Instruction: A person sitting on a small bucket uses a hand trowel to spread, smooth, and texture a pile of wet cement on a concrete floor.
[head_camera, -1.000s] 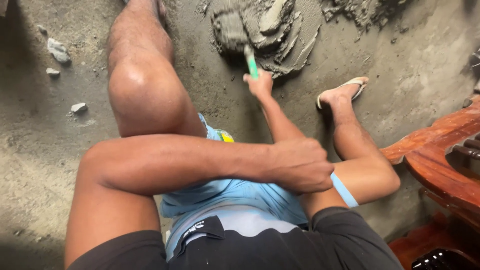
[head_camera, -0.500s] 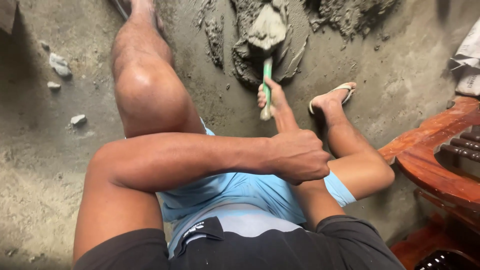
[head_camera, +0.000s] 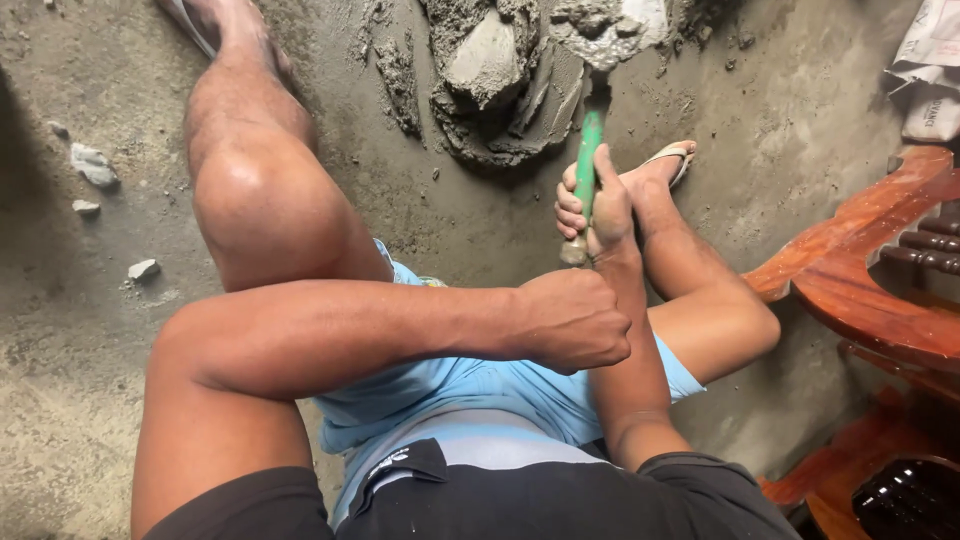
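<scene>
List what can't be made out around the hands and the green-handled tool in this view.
- Tool blade: head view, the green handle ends in wet mortar, which buries the blade's shape.
- Left hand: fist seen from the back, so the fingers' inner side is hidden.
- Wooden furniture: cut off by the right edge.
- Sack: cut off at the top-right corner.

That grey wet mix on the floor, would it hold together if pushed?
The grey mix probably feels heavy and pasty: it stands in lumps and ridges. Pushed by the green-handled trowel in the right hand, it would likely smear, not roll.
</scene>
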